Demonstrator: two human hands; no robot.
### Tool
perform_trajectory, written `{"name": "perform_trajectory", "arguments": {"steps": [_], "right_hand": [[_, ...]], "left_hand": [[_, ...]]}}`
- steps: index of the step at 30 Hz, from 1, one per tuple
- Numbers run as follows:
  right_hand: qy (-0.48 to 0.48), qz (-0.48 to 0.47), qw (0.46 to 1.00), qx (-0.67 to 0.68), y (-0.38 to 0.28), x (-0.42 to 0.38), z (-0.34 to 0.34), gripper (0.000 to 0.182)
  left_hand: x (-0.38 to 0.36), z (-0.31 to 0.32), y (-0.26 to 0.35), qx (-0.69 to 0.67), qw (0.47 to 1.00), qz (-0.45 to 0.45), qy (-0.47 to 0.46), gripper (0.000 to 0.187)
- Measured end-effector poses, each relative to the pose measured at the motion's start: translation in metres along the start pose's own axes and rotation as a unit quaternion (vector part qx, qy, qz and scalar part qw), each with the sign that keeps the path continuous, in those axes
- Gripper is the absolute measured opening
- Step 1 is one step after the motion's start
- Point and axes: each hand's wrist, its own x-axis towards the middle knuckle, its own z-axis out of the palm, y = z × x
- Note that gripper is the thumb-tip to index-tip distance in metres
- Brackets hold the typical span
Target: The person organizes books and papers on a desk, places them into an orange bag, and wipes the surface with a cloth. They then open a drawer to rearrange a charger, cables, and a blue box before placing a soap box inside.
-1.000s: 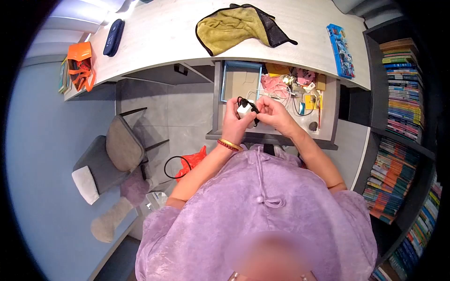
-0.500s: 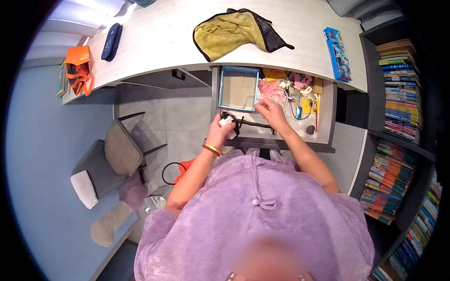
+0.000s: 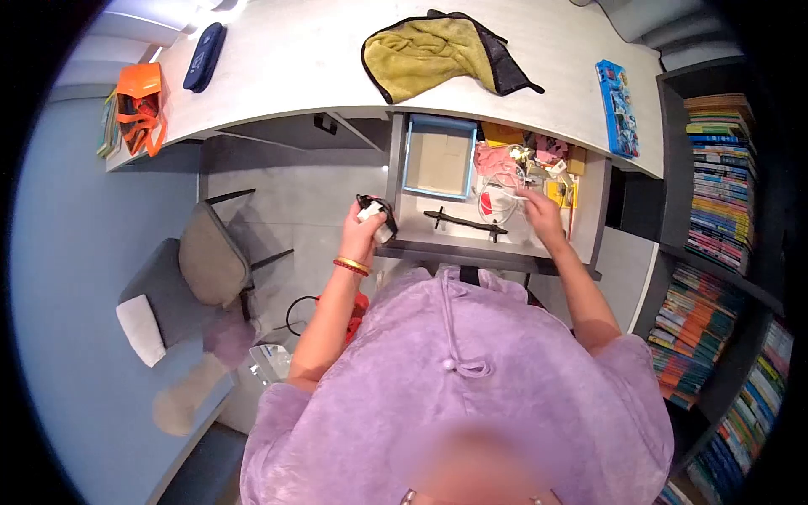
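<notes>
My left hand (image 3: pixel 360 234) is closed around a white block with a bundled black cord (image 3: pixel 385 220), just left of the open drawer (image 3: pixel 421 249). My right hand (image 3: pixel 545 220) is over the drawer's right part, its fingers pinched on a looped white cable (image 3: pixel 481 204). Below the loop, on the drawer floor, lies a thin black bar with short crosspieces at its ends (image 3: pixel 465 222). A blue-rimmed open box (image 3: pixel 439 158) fills the drawer's back left corner. Pink, yellow and other small items (image 3: pixel 505 150) are piled to its right, partly hidden by my right hand.
On the desk (image 3: pixel 295 67) lie a yellow and grey cloth (image 3: pixel 433 59), a dark blue case (image 3: pixel 204 57), an orange bag (image 3: pixel 140 105) and a blue flat case (image 3: pixel 618 109). A bookshelf (image 3: pixel 673 210) stands at right. A chair (image 3: pixel 215 257) is on the left.
My left hand has moved left, out of the drawer, with the white block and black cord. My right hand has shifted right, away from the box, and the white cable is drawn into a loop.
</notes>
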Motion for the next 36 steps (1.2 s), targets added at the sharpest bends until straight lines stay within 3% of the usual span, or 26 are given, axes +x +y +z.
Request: {"name": "perform_trajectory", "arguments": {"steps": [2,3,5,6,7,8,9,11,12,17,20,22,24,26,29,30,32,36], "right_hand": [[-0.047,-0.009,0.963,-0.265,0.036,-0.015,-0.03,0.032],[-0.047,-0.011,0.963,-0.265,0.029,-0.018,-0.034,0.032],[0.073,-0.131,0.874,-0.462,0.009,-0.021,-0.04,0.033],[0.071,-0.133,0.876,-0.458,-0.008,-0.016,-0.039,0.033],[0.049,-0.072,0.953,-0.29,-0.033,-0.007,-0.035,0.031],[0.027,-0.006,0.993,-0.112,-0.059,0.0,-0.031,0.029],[0.01,0.02,0.999,0.024,-0.09,0.005,-0.021,0.019],[-0.057,0.001,0.996,0.072,-0.129,0.013,0.003,0.013],[-0.064,-0.035,0.995,0.068,-0.138,0.016,0.018,0.012],[-0.072,0.021,0.992,0.101,-0.168,0.03,0.051,0.009],[-0.128,0.067,0.985,0.091,-0.161,0.031,0.061,0.01],[-0.174,0.12,0.956,0.203,-0.156,0.032,0.064,0.009],[-0.168,0.117,0.956,0.21,-0.154,0.03,0.067,0.008],[-0.163,0.113,0.956,0.218,-0.148,0.028,0.07,0.007],[-0.146,0.119,0.965,0.182,-0.14,0.027,0.072,0.011],[-0.186,0.113,0.952,0.217,-0.144,0.028,0.067,0.011],[-0.225,0.108,0.935,0.252,-0.148,0.028,0.063,0.011],[-0.181,0.062,0.959,0.207,-0.145,0.032,0.07,0.01]], "left_hand": [[0.004,-0.005,-0.004,-0.01,1.0,-0.012,-0.015,0.033],[0.002,0.0,0.0,-0.018,0.999,-0.016,-0.036,0.035],[-0.002,0.01,0.006,-0.022,0.996,-0.006,-0.086,0.039],[-0.001,0.016,0.008,-0.01,0.994,-0.013,-0.112,0.038],[-0.001,0.024,0.011,-0.007,0.992,-0.018,-0.124,0.039],[0.0,0.031,0.012,-0.005,0.99,-0.023,-0.141,0.039],[0.002,0.036,0.01,-0.005,0.989,-0.023,-0.146,0.039],[0.006,0.045,0.007,0.064,0.988,-0.005,-0.138,0.041],[0.006,0.05,0.008,0.066,0.988,-0.005,-0.143,0.041],[-0.003,0.064,0.018,0.128,0.982,0.043,-0.131,0.045],[-0.006,0.066,0.016,0.156,0.977,0.073,-0.125,0.045],[-0.009,0.069,0.018,0.226,0.961,0.117,-0.107,0.044],[-0.01,0.073,0.015,0.225,0.96,0.143,-0.087,0.045],[-0.014,0.077,0.016,0.356,0.915,0.187,-0.029,0.048],[-0.017,0.076,0.01,0.4,0.886,0.233,-0.01,0.048],[-0.018,0.076,0.009,0.425,0.868,0.258,0.001,0.046],[-0.021,0.079,0.01,0.416,0.872,0.259,-0.005,0.046],[-0.018,0.085,0.01,0.456,0.84,0.292,0.026,0.049]]}}
